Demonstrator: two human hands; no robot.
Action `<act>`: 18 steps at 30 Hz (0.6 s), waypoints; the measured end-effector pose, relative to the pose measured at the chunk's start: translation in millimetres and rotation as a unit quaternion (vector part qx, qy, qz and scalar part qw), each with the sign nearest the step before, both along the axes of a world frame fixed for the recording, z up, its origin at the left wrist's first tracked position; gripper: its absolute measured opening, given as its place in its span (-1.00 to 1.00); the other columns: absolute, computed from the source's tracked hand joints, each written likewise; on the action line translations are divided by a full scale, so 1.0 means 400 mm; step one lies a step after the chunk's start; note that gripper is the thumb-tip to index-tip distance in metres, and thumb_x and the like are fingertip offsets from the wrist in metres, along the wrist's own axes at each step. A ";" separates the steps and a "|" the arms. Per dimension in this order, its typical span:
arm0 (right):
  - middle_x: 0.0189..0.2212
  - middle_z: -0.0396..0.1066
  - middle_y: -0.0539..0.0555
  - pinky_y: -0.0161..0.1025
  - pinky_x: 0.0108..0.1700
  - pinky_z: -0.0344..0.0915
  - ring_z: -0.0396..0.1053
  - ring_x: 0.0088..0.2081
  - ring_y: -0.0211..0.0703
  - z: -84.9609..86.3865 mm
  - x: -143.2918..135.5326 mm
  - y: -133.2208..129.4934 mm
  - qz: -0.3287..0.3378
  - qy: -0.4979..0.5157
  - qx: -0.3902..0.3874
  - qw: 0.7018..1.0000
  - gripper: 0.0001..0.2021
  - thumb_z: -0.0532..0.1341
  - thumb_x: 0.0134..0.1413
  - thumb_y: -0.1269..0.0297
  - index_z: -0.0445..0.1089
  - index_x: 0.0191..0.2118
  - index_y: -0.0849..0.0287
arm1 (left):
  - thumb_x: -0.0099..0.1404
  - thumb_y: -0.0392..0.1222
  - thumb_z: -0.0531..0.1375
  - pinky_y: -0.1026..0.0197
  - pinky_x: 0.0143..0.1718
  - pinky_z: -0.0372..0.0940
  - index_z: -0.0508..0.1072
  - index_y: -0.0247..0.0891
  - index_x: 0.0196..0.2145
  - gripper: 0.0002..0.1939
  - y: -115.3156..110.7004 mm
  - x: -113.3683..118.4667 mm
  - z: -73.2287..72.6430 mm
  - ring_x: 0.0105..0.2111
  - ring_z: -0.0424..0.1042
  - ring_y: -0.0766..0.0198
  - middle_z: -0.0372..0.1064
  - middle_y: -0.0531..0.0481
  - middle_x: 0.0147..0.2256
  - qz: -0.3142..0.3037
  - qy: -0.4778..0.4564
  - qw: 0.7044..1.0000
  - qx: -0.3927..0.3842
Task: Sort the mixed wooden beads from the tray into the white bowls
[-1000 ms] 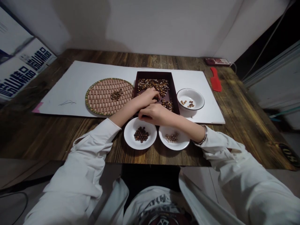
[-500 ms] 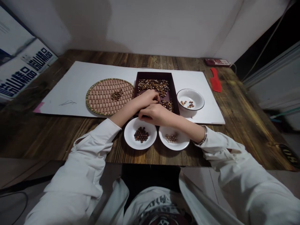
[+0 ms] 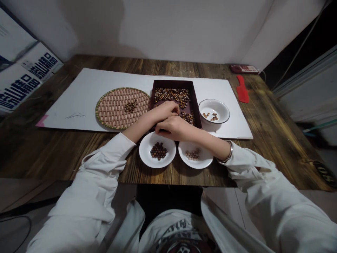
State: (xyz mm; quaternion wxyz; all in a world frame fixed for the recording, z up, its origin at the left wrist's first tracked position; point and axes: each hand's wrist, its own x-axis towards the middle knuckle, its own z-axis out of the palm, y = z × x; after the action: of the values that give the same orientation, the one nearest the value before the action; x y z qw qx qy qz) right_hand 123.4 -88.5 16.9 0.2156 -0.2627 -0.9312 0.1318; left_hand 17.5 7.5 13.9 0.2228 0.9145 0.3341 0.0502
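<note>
My left hand [image 3: 168,108] reaches over the dark red box [image 3: 195,102], fingers bent downward and drawn together among the mixed beads [image 3: 173,94]. Just in front of it is my right hand [image 3: 172,127], curled over the box's near edge, with its fingertips pointing left above a white plate [image 3: 143,154]. Whatever the fingers of either hand hold is hidden. Dark brown beads [image 3: 158,151] lie in that plate. Under my right forearm a second white plate [image 3: 196,165] holds pale pinkish beads [image 3: 193,154].
A round woven tray [image 3: 110,109] with some brown beads lies left of the box. To the right stands a white enamel bowl [image 3: 222,111] with a few bead groups. A red cleaver-shaped scraper [image 3: 242,90] and a dark red power strip [image 3: 244,69] lie at the far right.
Both hands stay in nearly the same place and pose. The view has shifted very slightly; the beads and dishes look unchanged.
</note>
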 end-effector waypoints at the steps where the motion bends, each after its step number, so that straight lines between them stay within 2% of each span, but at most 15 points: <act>1: -0.41 0.51 0.06 -0.30 -0.30 0.08 0.31 -0.43 -0.26 0.000 0.000 0.000 -0.001 0.000 0.002 1.000 -0.88 0.15 0.21 0.42 0.44 -0.28 0.23 | 0.20 -0.32 0.16 0.31 -0.19 0.30 0.53 -0.27 -0.27 -0.84 0.000 0.000 0.000 -0.24 0.47 0.30 0.54 0.04 -0.26 -0.002 -0.005 1.000 -0.002; 8: -0.41 0.52 0.07 -0.29 -0.30 0.07 0.32 -0.41 -0.23 0.001 -0.002 0.000 -0.001 0.006 0.007 1.000 -0.88 0.15 0.21 0.41 0.44 -0.28 0.24 | 0.18 -0.42 0.15 0.23 -0.13 0.33 0.47 -0.36 -0.12 -0.71 -0.002 -0.009 -0.008 -0.21 0.45 0.25 0.51 -0.06 -0.22 -0.033 -0.079 0.996 -0.019; 18: -0.42 0.51 0.07 -0.31 -0.36 0.04 0.29 -0.45 -0.26 -0.007 0.001 0.001 -0.001 0.004 0.005 1.000 -0.86 0.14 0.22 0.41 0.45 -0.26 0.25 | 0.16 -0.38 0.21 0.15 -0.10 0.34 0.44 -0.31 -0.15 -0.74 0.001 -0.001 -0.003 -0.19 0.46 0.27 0.50 -0.02 -0.21 -0.032 -0.189 0.978 -0.083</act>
State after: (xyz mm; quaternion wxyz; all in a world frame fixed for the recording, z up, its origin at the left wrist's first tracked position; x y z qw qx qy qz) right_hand 123.6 -88.1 14.3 0.2211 -0.2623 -0.9306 0.1276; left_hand 16.9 7.9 12.8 0.3585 0.8769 0.2600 0.1871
